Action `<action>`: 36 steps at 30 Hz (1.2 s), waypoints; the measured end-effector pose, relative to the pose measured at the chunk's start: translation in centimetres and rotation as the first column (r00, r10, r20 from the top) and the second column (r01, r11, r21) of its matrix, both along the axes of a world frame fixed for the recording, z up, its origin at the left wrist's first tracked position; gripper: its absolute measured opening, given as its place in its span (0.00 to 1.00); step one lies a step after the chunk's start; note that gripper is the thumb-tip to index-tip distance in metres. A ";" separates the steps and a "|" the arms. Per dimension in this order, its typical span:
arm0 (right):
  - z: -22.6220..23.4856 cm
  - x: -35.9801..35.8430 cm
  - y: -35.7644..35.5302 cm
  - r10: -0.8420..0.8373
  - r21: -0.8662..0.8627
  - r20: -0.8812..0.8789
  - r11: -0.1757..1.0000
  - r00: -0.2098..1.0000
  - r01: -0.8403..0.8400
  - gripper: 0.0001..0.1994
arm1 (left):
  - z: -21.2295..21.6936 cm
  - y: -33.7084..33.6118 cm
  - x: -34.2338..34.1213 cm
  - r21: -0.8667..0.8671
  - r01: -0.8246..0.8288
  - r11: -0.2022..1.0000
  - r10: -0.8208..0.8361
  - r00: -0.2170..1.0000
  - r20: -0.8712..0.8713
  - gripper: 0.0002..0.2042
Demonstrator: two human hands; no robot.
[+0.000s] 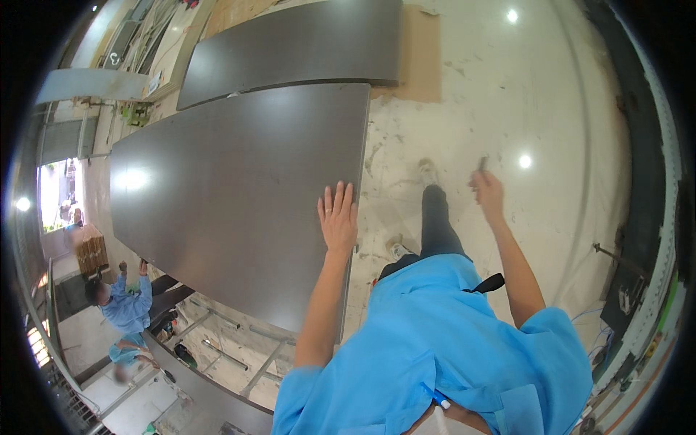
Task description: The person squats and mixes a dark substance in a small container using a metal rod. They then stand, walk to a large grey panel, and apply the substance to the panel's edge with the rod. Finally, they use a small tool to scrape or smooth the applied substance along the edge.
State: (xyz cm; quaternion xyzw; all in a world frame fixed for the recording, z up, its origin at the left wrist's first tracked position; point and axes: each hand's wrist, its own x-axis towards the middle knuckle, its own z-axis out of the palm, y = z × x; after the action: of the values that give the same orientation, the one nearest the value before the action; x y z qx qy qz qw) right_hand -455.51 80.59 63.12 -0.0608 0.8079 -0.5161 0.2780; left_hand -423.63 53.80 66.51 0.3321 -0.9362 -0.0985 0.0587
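Observation:
My left hand lies flat on a large dark grey-brown panel, close to its right edge, with the fingers stretched forward. Out over the floor to the right, my right hand is closed around a small dark object that sticks up past the fingers. Its kind is too small and blurred to tell. The right hand is well apart from the panel.
A second dark panel lies beyond the first, with brown cardboard by it. At lower left a person in blue stands by the panel's far side, near a metal frame. Another person is close by. A dark wall structure runs along the right.

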 end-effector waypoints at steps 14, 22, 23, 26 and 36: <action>1.7 -24.6 -15.8 0.386 0.153 -0.253 0.921 0.887 -0.357 0.10 | -1.9 -14.0 -28.2 0.005 -0.082 0.997 0.082 0.996 0.017 0.25; 1.8 -29.7 -33.8 0.550 -0.076 -0.178 0.819 0.816 -0.568 0.16 | -1.6 -12.4 -26.1 0.097 0.014 0.995 -0.010 0.999 -0.046 0.26; 1.5 -29.1 -35.0 0.573 -0.049 -0.169 0.808 0.802 -0.588 0.15 | -1.5 -12.2 -25.9 0.125 0.033 0.992 -0.030 0.999 -0.024 0.26; 0.7 -26.0 -39.4 0.629 -0.046 -0.236 0.754 0.741 -0.655 0.14 | -1.1 -12.3 -25.8 0.234 0.058 0.970 -0.047 0.998 -0.051 0.28; 3.4 -18.7 -51.1 0.916 -0.031 0.045 0.400 0.398 -0.916 0.12 | -1.5 -26.9 -23.5 0.006 -0.670 0.742 0.668 0.739 -0.092 0.27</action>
State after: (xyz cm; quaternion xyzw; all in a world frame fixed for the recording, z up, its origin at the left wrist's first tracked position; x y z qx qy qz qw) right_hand -474.18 29.46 66.51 -0.4795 0.6344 -0.2811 0.5373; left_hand -447.08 26.92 65.00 0.6404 -0.7525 -0.0727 0.1357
